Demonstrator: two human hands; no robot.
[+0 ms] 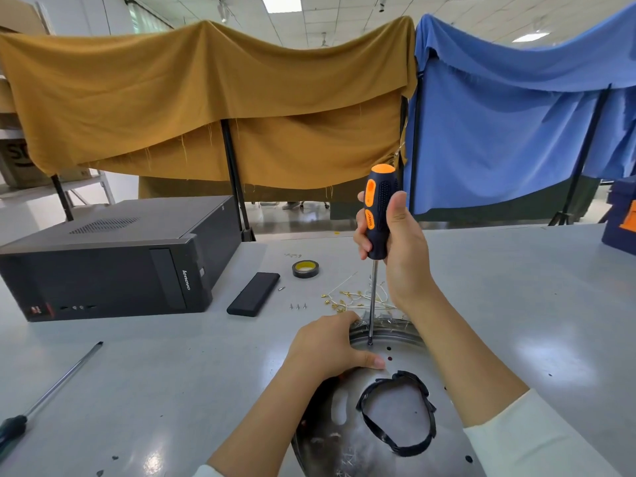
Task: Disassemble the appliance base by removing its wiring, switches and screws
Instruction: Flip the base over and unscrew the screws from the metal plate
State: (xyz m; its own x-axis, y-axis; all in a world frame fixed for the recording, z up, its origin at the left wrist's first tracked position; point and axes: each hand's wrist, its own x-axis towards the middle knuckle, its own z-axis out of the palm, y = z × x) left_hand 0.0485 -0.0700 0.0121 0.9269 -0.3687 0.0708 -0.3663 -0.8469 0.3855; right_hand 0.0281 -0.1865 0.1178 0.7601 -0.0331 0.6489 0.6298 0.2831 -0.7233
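Observation:
The round metal appliance base (371, 428) lies at the table's front, with a black gasket ring (395, 413) around its central opening. My left hand (327, 346) grips the base's far left rim, thumb on the plate. My right hand (399, 242) holds the orange and black handle of a screwdriver (378, 215) upright. Its tip (370, 341) sits on a screw near the base's far edge. Loose wires with yellow terminals (351, 299) lie just beyond the base. Three small screws (298, 306) stand in a row to their left.
A black desktop computer case (113, 259) lies at the left. A black flat box (253, 294) and a tape roll (305, 268) sit mid-table. A second screwdriver (51, 394) lies at the front left. Ochre and blue cloths hang behind.

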